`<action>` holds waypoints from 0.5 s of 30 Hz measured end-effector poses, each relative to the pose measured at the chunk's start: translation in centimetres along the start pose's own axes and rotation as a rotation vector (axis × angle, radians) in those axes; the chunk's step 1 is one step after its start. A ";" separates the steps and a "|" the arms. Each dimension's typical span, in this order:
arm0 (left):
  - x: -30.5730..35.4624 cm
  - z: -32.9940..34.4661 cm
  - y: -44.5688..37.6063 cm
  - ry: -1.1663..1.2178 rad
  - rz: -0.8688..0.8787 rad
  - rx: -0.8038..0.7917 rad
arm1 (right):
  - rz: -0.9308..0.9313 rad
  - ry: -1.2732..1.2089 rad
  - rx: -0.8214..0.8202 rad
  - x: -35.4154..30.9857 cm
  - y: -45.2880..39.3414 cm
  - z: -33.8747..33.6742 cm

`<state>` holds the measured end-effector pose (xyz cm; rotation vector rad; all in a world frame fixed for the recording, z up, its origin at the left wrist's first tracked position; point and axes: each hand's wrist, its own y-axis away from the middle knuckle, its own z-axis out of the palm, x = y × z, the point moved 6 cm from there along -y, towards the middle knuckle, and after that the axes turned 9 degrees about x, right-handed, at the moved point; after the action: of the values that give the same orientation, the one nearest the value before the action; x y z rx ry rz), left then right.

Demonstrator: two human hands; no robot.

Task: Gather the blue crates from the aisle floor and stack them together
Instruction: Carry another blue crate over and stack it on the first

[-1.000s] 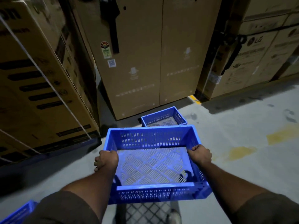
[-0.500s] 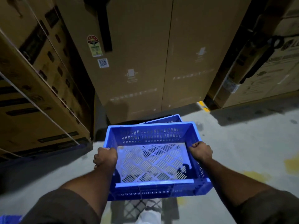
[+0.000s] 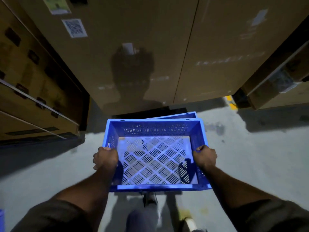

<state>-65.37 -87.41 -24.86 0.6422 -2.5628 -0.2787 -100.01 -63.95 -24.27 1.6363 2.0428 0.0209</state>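
I hold an empty blue slatted crate [image 3: 154, 131] level in front of me, above the floor. My left hand [image 3: 105, 158] grips its left rim and my right hand [image 3: 205, 158] grips its right rim. A second blue crate [image 3: 177, 116] sits on the floor directly beyond and beneath it, against the cardboard boxes; only a strip of its far rim shows past the held crate. A sliver of another blue crate [image 3: 1, 220] shows at the bottom left edge.
Tall cardboard boxes [image 3: 133, 47] stand close ahead, with strapped boxes [image 3: 33, 89] on the left and more boxes [image 3: 275, 84] on the right. Grey concrete floor [image 3: 259, 156] lies open to the right. My feet [image 3: 150, 200] are below the crate.
I have walked forward with the crate; the boxes loom closer. The floor crate, fully visible a second ago, is now almost wholly covered by the held crate.
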 end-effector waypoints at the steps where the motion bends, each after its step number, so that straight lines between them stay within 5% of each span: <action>1: 0.5 1.2 -0.3 0.017 0.004 0.021 | -0.011 0.000 0.003 -0.1 -1.6 1.0; 15: 1.1 22.3 -8.2 0.122 0.223 0.300 | -0.192 -0.071 0.295 0.5 -20.1 17.2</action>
<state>-74.13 -93.37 -46.19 0.4538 -2.5490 0.2178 -111.46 -74.08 -45.88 1.5718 2.2196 -0.4175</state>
